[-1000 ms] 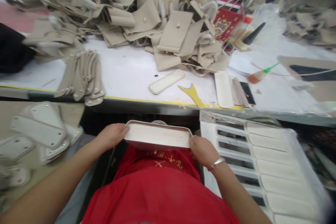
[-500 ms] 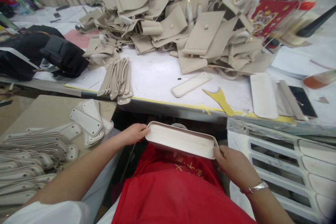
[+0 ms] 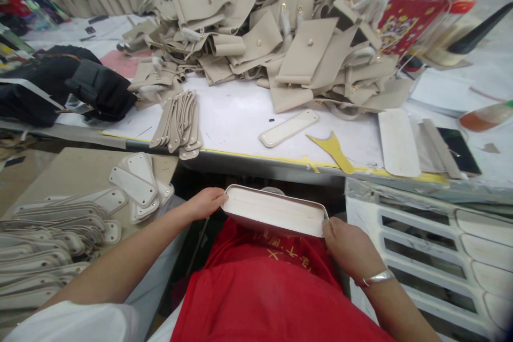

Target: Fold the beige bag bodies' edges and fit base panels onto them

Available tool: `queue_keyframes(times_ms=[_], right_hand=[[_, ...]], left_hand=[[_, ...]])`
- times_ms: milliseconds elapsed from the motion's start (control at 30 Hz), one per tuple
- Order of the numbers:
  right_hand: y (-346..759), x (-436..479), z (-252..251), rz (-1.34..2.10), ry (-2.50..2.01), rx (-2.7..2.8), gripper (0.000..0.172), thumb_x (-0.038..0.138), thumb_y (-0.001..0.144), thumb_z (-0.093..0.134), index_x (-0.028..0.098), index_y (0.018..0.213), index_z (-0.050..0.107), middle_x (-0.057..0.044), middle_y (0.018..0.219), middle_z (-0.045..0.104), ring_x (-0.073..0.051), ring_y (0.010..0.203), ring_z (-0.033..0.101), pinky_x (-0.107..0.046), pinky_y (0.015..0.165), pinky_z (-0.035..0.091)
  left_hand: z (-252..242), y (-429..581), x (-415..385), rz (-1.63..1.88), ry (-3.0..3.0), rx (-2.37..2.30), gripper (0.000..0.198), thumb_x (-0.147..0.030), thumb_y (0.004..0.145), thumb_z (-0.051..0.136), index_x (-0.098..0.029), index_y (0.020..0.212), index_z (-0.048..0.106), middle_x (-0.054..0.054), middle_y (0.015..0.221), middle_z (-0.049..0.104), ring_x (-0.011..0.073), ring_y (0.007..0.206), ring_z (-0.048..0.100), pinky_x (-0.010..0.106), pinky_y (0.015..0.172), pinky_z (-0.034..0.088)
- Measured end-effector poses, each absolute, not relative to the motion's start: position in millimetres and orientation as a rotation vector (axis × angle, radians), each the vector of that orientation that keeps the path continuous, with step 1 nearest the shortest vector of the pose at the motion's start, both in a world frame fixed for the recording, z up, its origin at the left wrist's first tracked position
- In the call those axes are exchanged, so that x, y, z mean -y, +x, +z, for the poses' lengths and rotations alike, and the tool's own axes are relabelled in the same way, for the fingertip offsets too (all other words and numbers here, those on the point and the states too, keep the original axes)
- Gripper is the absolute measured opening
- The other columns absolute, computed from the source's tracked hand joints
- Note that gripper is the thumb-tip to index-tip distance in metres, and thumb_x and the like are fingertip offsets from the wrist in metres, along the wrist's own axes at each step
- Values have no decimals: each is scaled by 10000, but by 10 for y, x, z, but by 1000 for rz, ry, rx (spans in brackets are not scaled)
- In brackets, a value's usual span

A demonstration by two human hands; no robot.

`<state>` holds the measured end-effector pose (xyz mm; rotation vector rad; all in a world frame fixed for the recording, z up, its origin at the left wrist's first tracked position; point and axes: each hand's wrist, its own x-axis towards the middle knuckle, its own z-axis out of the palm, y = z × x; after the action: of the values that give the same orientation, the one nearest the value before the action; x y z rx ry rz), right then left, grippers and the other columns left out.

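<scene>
A flat cream oblong panel point(image 3: 274, 212) with a raised rim rests against my red apron, below the table edge. My left hand point(image 3: 205, 202) grips its left end with curled fingers. Its right end is held by my right hand point(image 3: 348, 247), which wears a silver bracelet. A single cream panel point(image 3: 289, 127) of the same shape lies on the white table point(image 3: 236, 112) just above, beside a yellow forked tool point(image 3: 332, 150).
A big heap of beige bag pieces point(image 3: 280, 37) covers the back of the table. Beige strips point(image 3: 179, 123) are stacked at the front edge. Cream panels point(image 3: 60, 224) are piled on a board at left. A white rack point(image 3: 433, 246) holds more at right. Black bags point(image 3: 68, 85) lie far left.
Over the second the view swung left and steadied. Both hands kept their grip on the panel, which tilted slightly and stayed against the apron.
</scene>
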<state>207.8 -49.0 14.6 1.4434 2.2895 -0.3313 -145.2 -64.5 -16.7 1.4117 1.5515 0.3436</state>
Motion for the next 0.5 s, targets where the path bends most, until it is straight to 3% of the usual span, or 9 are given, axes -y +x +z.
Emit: queue_keyframes(times_ms=[200,500], right_hand=[[2113,486,101,-668,1730,-2210,360,259,927,240,142,763,538,-95,746,632,-162,640,612,-264,593,373],[2116,496,93,-731,1796,-2196,351,292,925,244,163,727,503,-72,705,633,-152,621,607,-250,604,378]], left_hand=[[-266,-1535,670,478,1030,-1368,498,-593,786,421,-118,804,568,41,694,567,156,636,557,304,587,483],[-462,-1533,752,667,803,-1266,423,-529,740,568,-130,881,552,9,682,530,121,605,532,270,560,470]])
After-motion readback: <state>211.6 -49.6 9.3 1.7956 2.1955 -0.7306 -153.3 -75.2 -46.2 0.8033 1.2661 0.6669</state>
